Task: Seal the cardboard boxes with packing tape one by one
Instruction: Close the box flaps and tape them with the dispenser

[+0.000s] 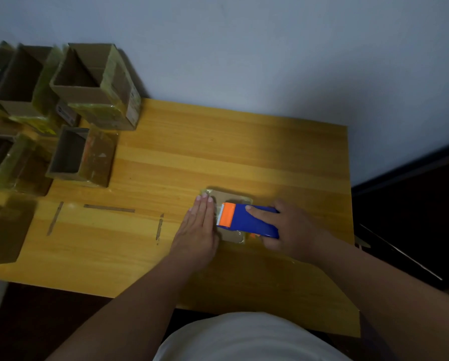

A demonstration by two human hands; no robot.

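Nearest the lens, both forearms reach out over the wooden table (244, 157). Just beyond them, the left hand (198, 227) lies flat, fingers straight and together, pressing the left edge of a small cardboard box (230, 198). Immediately to its right, the right hand (288, 227) wraps the blue tape dispenser (247, 220), index finger along its top, the orange toothed end almost touching the left fingers (205, 204). Tape seems already laid over the box, though the glare makes that uncertain. Those serrated teeth could nick the left fingers if the dispenser slides further, or the tape could tear crooked. Farther off, left of the left hand, open-topped boxes (93, 84) wait.
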